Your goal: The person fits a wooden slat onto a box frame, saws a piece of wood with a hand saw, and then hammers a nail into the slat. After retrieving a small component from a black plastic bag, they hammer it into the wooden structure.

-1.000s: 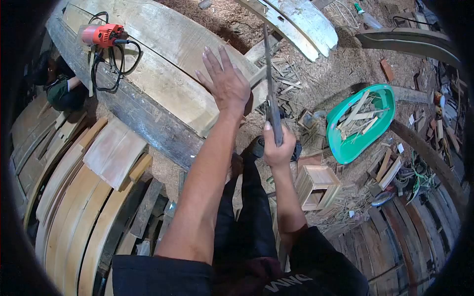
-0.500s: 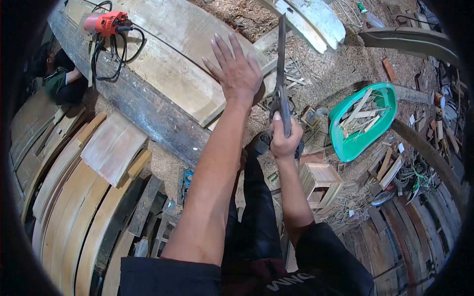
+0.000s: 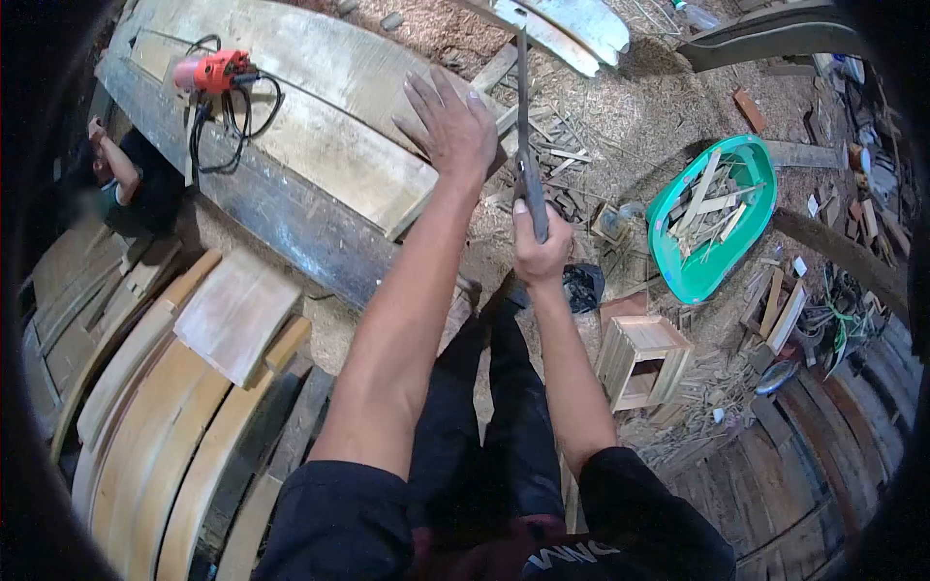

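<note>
Left hand (image 3: 453,133) open, palm down, fingers spread on smooth pale plank (image 3: 358,73). Right hand (image 3: 542,244) closed around long grey tool (image 3: 525,121). Green tub (image 3: 694,285) holds wood scraps (image 3: 710,201).

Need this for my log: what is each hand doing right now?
Left hand: open, fingers spread, on the wooden board.
Right hand: closed around a long thin tool.
</note>
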Demonstrator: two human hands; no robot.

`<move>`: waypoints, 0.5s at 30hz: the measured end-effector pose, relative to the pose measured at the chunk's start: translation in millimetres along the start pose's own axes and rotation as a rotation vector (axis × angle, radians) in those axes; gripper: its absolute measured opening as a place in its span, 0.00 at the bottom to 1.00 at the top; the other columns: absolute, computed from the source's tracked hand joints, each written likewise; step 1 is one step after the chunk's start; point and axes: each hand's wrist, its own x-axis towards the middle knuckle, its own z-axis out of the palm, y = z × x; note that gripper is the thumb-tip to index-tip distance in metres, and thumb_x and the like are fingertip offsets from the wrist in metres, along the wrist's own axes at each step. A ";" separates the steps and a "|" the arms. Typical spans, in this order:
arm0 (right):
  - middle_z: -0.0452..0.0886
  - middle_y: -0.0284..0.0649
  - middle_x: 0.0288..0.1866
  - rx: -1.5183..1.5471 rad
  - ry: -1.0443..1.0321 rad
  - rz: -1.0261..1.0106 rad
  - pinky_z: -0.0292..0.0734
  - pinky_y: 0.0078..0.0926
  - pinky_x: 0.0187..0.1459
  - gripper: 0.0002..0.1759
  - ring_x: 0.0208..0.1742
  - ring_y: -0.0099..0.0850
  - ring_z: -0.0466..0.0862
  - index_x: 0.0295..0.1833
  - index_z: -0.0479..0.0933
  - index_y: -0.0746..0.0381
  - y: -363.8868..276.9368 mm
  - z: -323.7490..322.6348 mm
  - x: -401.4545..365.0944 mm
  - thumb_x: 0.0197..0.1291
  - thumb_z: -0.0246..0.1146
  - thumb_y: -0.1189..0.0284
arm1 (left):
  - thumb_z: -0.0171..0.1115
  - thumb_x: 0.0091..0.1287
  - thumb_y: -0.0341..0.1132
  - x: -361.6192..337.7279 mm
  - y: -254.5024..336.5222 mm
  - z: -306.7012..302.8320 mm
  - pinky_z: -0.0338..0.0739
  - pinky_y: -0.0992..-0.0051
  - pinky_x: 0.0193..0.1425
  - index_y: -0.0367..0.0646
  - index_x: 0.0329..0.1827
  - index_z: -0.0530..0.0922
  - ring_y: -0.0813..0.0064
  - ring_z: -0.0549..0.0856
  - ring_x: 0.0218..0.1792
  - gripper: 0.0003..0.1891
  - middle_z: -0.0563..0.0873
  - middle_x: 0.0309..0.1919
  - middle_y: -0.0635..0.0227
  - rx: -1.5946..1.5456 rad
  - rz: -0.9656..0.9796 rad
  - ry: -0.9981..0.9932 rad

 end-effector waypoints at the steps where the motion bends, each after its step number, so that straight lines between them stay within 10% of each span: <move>1: 0.67 0.38 0.14 -0.028 0.012 -0.019 0.63 0.31 0.22 0.19 0.16 0.27 0.67 0.23 0.71 0.64 3.4 1.9 -0.7 0.63 0.65 0.65 | 0.45 0.73 0.48 2.6 5.5 3.4 0.29 0.36 0.78 0.37 0.81 0.49 0.50 0.41 0.82 0.38 0.45 0.81 0.41 -0.010 -0.019 0.016; 15: 0.69 0.28 0.16 0.115 0.046 0.059 0.62 0.26 0.23 0.19 0.19 0.19 0.67 0.24 0.72 0.64 -11.6 -0.8 -5.2 0.65 0.64 0.65 | 0.46 0.74 0.52 -1.6 1.9 -8.1 0.25 0.36 0.77 0.41 0.80 0.56 0.50 0.40 0.82 0.36 0.46 0.81 0.43 -0.093 0.109 -0.130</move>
